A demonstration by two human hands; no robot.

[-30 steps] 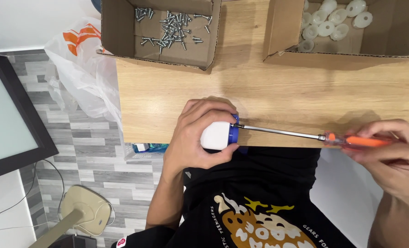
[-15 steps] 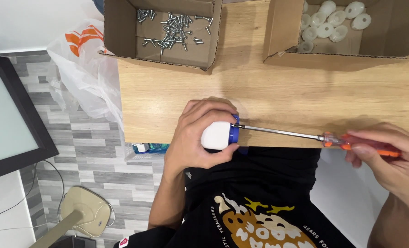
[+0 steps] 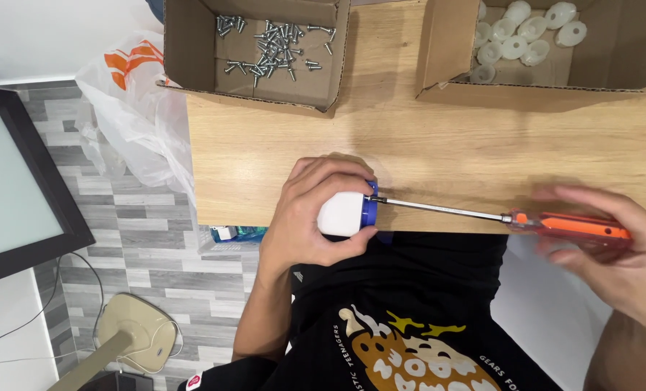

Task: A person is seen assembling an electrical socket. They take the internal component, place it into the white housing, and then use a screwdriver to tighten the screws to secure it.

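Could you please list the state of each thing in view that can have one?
white and blue part: gripped in left hand, screwdriver tip against it
screwdriver: level, handle in right hand
screw box: open, screws loose inside
box of white pieces: open

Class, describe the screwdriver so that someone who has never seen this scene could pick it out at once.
Start at the wooden table and follow its near edge. There the screwdriver lies level between both hands, its tip at a small white and blue part. It alone has a clear orange handle and a long steel shaft.
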